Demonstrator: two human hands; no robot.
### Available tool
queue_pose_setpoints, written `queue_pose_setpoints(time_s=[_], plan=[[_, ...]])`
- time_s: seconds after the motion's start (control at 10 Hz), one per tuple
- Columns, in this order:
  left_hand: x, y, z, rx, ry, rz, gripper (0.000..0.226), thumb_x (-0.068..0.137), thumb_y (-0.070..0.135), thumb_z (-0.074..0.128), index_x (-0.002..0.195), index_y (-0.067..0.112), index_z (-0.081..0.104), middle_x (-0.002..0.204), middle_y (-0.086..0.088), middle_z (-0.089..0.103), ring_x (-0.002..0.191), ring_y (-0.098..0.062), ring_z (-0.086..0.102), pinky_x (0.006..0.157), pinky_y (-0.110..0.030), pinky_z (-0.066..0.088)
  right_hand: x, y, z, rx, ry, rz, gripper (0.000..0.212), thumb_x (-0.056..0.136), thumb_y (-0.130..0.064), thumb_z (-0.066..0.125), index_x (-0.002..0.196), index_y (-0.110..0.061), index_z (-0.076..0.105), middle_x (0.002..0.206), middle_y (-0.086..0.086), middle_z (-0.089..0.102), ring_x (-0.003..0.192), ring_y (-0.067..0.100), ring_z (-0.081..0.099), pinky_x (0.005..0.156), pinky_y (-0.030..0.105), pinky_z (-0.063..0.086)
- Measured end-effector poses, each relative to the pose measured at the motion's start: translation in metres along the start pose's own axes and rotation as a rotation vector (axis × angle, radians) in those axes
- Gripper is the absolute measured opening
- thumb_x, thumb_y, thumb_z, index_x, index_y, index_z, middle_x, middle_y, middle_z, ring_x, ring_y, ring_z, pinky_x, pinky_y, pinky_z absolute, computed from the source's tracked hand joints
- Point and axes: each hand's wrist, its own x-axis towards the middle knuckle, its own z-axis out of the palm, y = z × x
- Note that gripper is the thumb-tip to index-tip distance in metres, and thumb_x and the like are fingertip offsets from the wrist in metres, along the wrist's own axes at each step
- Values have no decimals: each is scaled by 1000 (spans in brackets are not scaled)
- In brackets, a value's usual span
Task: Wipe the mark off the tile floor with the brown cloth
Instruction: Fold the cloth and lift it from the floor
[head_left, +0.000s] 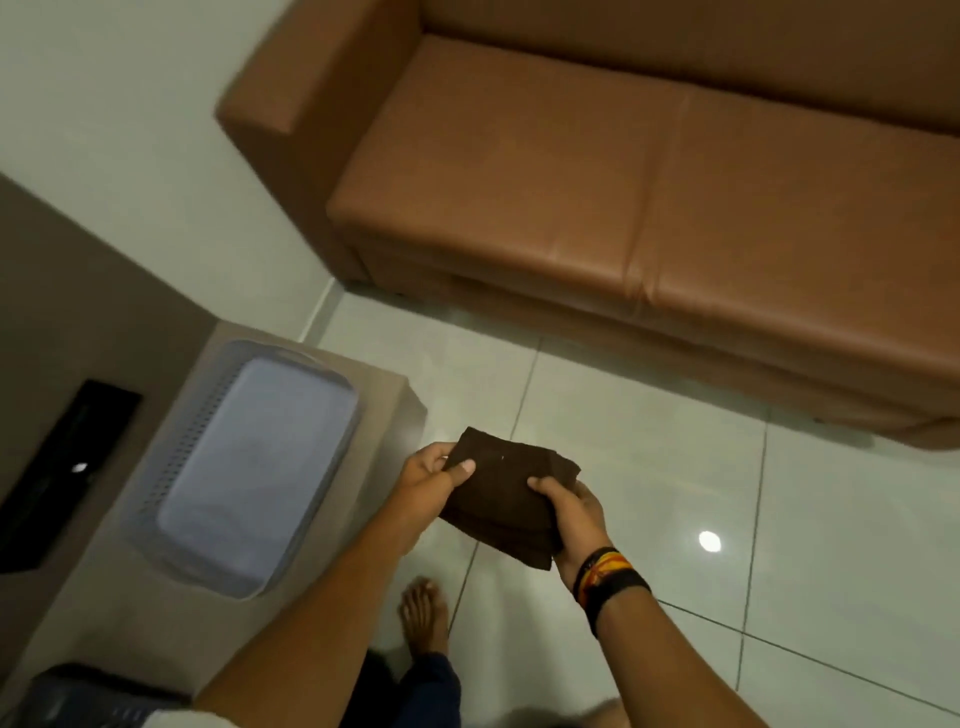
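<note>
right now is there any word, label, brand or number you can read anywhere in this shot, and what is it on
None: no text can be read in this view.
brown cloth: a tiny pale speck, no label to read.
wristbands: coloured stripes only, no letters.
grey basket: plain, no marking.
brown sofa: plain, no tag showing.
black object at the left edge: blurred, nothing readable.

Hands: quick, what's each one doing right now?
Left hand: closed on the cloth, gripping its left edge.
Right hand: closed on the cloth, gripping its right side.
</note>
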Motion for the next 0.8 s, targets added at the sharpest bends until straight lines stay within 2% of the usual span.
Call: queue_pose_setpoints(time_s=[0.1, 0.2, 0.3, 0.4, 0.5, 0.6, 0.7, 0.8], plan=[[-13, 12, -61, -24, 112, 25, 28, 96, 8, 69, 124, 5, 67, 120, -10, 74, 105, -21, 71, 80, -17, 58, -7, -2, 61, -82, -34, -28, 43, 84, -13, 80, 124, -10, 65, 113, 17, 77, 97, 34, 76, 73, 38, 64], [-20, 13, -130, -12, 255, 54, 31, 95, 8, 70, 126, 2, 68, 120, -13, 73, 115, -28, 68, 89, -25, 56, -9, 5, 131, -175, -118, -39, 44, 84, -15, 80, 125, -12, 64, 111, 16, 77, 92, 30, 77, 63, 32, 63], [-22, 1, -194, 2, 416, 48, 29, 96, 10, 70, 124, 2, 69, 118, -13, 71, 115, -31, 66, 90, -32, 58, -6, 18, 202, -292, -199, -53, 45, 86, -18, 76, 127, -16, 59, 112, 14, 75, 92, 28, 75, 60, 30, 60], [-19, -22, -245, -58, 528, 12, 31, 97, 9, 69, 127, 3, 67, 122, -15, 70, 119, -34, 65, 97, -38, 54, 2, 39, 264, -449, -280, -92, 45, 88, -17, 72, 129, -20, 53, 109, 9, 72, 92, 27, 73, 67, 33, 60], [-10, -46, -280, -150, 599, -29, 34, 96, 5, 68, 130, 2, 66, 124, -12, 68, 122, -35, 64, 94, -33, 50, 22, 64, 313, -619, -326, -154, 53, 90, -15, 72, 138, -19, 48, 120, 11, 69, 107, 32, 70, 94, 47, 60], [2, -63, -297, -209, 570, -101, 45, 97, 1, 66, 141, 4, 58, 134, -12, 64, 125, -31, 61, 96, -31, 47, 38, 83, 337, -777, -333, -219, 55, 94, -17, 69, 143, -19, 45, 128, 14, 67, 107, 29, 67, 93, 37, 55], [5, -67, -297, -108, 536, -107, 57, 99, 8, 63, 153, 11, 45, 152, -16, 54, 139, -34, 54, 108, -35, 45, 42, 82, 339, -868, -288, -275, 60, 97, -16, 64, 151, -17, 38, 127, 15, 64, 107, 28, 65, 94, 37, 54], [2, -51, -278, 281, 645, 88, 60, 104, 15, 55, 161, 14, 35, 164, -14, 41, 151, -32, 40, 120, -41, 37, 16, 64, 303, -876, -278, -356, 54, 100, -19, 64, 149, -21, 41, 137, 13, 61, 106, 17, 66, 85, 20, 58]])
